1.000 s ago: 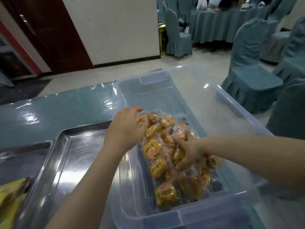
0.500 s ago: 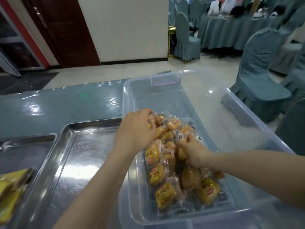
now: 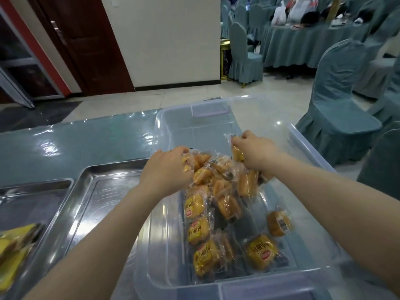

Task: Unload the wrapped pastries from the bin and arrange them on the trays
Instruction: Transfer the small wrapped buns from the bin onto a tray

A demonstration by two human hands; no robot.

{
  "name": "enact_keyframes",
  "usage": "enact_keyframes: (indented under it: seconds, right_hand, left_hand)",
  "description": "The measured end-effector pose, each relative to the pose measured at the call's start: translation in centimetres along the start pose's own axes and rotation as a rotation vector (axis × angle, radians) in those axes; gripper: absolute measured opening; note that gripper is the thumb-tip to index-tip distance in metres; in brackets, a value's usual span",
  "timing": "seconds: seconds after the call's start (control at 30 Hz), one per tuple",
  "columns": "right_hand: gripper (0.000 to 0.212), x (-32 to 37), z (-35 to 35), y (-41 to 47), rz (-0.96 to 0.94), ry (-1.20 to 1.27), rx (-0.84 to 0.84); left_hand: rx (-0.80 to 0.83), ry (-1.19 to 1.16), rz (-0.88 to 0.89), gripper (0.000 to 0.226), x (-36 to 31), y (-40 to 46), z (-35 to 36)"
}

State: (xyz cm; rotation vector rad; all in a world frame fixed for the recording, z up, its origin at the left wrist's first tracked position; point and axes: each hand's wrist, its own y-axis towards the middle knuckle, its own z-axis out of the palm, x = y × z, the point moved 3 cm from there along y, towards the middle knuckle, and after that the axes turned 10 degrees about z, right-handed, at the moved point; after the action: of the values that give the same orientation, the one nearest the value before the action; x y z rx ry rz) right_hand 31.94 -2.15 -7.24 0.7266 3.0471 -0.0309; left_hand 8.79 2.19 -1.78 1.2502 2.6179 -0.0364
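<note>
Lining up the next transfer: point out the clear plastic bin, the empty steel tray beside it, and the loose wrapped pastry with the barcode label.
clear plastic bin (image 3: 195, 110), head view, far rim
empty steel tray (image 3: 108, 191), head view, bare floor
loose wrapped pastry (image 3: 279, 223), head view, barcode label

Golden pastries (image 3: 195, 205) — clear bin (image 3: 164, 224) — silver tray (image 3: 104, 191).

Bin walls (image 3: 307, 148) hem pastries (image 3: 218, 191); tray (image 3: 104, 191) lies bare.

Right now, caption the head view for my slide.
Both hands, left and right, lift wrapped pastries from the clear bin beside a steel tray.
</note>
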Motion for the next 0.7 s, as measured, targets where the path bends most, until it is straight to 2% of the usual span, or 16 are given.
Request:
enact_keyframes:
  seconds: [0.13, 0.23, 0.27, 0.37, 0.4, 0.53, 0.7]
  right_hand:
    - [0.065, -0.7, -1.8, 0.3, -0.024, 0.011, -0.044]
    - [0.068, -1.1, -1.9, 0.1, -0.036, 0.027, -0.014]
    - [0.067, -1.3, -2.0, 0.0, -0.022, 0.033, -0.014]
    - [0.061, -1.6, -2.1, -0.3, 0.015, 0.045, 0.002]
    - [0.059, -1.7, -1.9, -0.3, 0.02, 0.038, 0.01]
    - [0.055, -1.7, -1.4, -0.6, 0.015, 0.008, 0.026]
    - [0.05, -0.6, -1.1, -0.5, -0.017, -0.044, 0.055]
  left_hand:
    - [0.114, -0.023, -0.027, 0.063, -0.8, 1.8, 0.6]
    - [0.214, -0.101, 0.051, 0.075, -2.0, 4.1, 3.1]
    - [0.289, -0.07, 0.075, 0.083, -2.3, 4.5, 4.4]
    - [0.667, 0.181, 0.074, 0.109, -2.0, 4.3, 9.2]
    - [0.732, 0.252, 0.072, 0.115, -1.9, 4.1, 10.5]
    - [0.703, 0.286, 0.046, 0.131, -1.7, 4.2, 13.8]
    - [0.585, 0.296, 0.124, 0.132, -0.3, 4.4, 14.8]
